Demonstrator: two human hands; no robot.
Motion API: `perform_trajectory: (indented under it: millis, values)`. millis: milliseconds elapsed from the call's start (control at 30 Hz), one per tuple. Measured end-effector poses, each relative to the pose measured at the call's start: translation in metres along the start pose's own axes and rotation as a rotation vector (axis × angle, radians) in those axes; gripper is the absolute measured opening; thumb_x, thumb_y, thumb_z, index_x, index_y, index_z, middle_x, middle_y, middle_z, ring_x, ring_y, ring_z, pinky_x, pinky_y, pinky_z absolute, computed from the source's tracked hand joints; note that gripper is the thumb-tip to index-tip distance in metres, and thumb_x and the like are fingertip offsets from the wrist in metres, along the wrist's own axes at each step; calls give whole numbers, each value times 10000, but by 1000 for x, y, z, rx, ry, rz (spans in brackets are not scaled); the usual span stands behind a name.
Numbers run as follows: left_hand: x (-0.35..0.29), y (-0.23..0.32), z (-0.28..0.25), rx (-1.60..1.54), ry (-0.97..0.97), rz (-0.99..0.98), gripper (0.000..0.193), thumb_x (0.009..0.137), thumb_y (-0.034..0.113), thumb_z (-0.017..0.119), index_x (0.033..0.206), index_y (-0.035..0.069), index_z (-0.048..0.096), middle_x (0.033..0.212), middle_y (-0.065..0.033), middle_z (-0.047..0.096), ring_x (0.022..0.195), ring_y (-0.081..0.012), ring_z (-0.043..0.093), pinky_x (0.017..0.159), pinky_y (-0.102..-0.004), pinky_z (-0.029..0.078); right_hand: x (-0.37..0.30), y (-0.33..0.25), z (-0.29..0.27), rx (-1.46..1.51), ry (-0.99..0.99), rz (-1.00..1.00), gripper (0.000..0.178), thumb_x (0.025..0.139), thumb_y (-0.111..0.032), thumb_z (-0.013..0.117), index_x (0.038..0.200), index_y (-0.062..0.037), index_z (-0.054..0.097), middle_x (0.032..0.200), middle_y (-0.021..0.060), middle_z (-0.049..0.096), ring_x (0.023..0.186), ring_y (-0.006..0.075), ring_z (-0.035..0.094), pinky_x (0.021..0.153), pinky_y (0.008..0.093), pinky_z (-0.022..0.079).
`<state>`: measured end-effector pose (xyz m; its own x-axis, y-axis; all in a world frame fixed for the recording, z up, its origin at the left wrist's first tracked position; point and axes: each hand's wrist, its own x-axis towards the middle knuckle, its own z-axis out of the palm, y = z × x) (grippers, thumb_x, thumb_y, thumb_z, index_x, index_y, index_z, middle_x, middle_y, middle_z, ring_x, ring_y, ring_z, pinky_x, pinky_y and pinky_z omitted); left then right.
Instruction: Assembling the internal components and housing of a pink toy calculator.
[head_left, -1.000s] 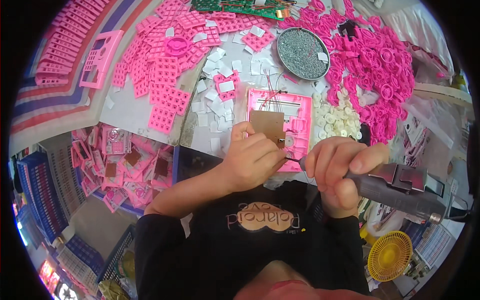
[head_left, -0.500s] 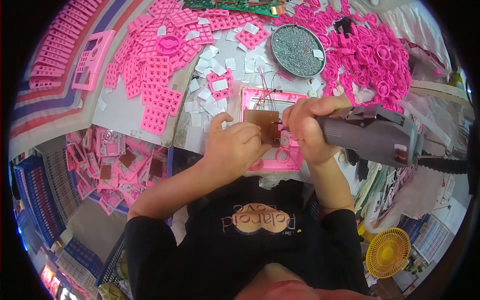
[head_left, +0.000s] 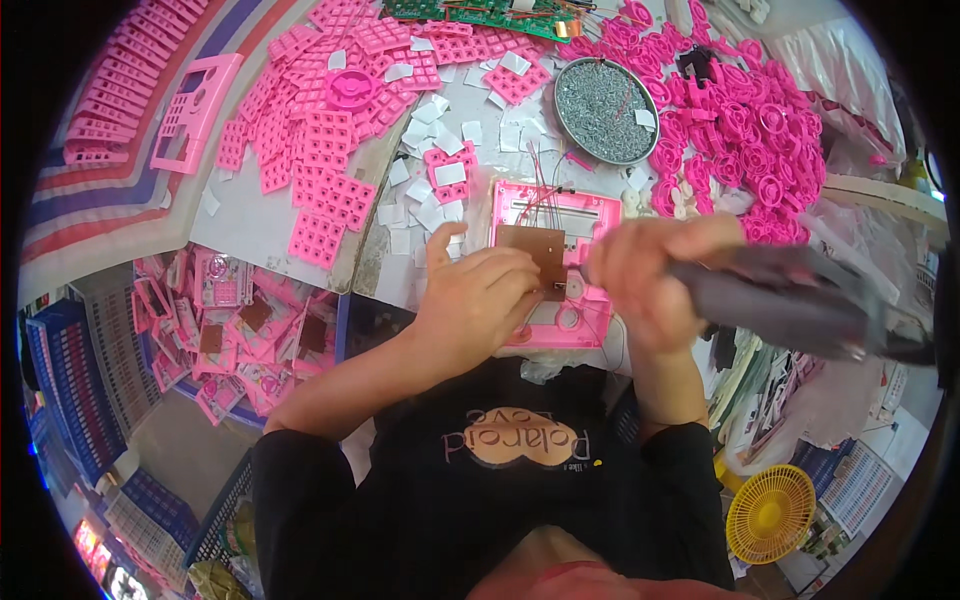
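Observation:
A pink plastic toy housing (head_left: 560, 215) lies flat at the table's near edge, with thin wires over its top part. On it sits a brown circuit board (head_left: 535, 252). My left hand (head_left: 475, 300) presses down on the board's lower left side. My right hand (head_left: 645, 280) grips a grey electric screwdriver (head_left: 800, 300), blurred by motion, whose tip meets the housing just right of the board.
A round metal dish of small screws (head_left: 605, 95) stands behind the housing. Pink keypad grids (head_left: 330, 170), white square pads (head_left: 425, 185) and pink round parts (head_left: 750, 140) cover the table. A bin of pink housings (head_left: 240, 320) sits lower left, a yellow fan (head_left: 770, 515) lower right.
My right hand with the screwdriver rose from below the housing and swung its tip onto the housing beside the board. My left hand stayed on the board.

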<state>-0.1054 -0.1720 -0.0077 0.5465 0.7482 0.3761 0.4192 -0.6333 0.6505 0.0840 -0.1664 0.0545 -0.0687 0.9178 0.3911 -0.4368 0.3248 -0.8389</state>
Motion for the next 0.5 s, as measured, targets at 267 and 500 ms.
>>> perform_trajectory:
  millis: [267, 500]
  values:
    - [13, 7, 5, -106, 25, 54, 190, 777, 106, 785, 931, 116, 674, 969, -18, 709, 946, -203, 692, 1091, -545, 221, -5, -21, 6, -5, -50, 7, 353, 954, -269, 726, 1120, -141, 442, 567, -15, 491, 474, 127, 468, 461, 290, 403]
    - [119, -40, -9, -259, -170, 182, 165, 792, 253, 765, 906, 150, 706, 937, -9, 686, 1015, -237, 622, 1010, -559, 321, -6, -32, -12, -95, 84, -55, 348, 963, -284, 704, 1131, -134, 439, 583, -10, 466, 489, 131, 439, 478, 298, 396]
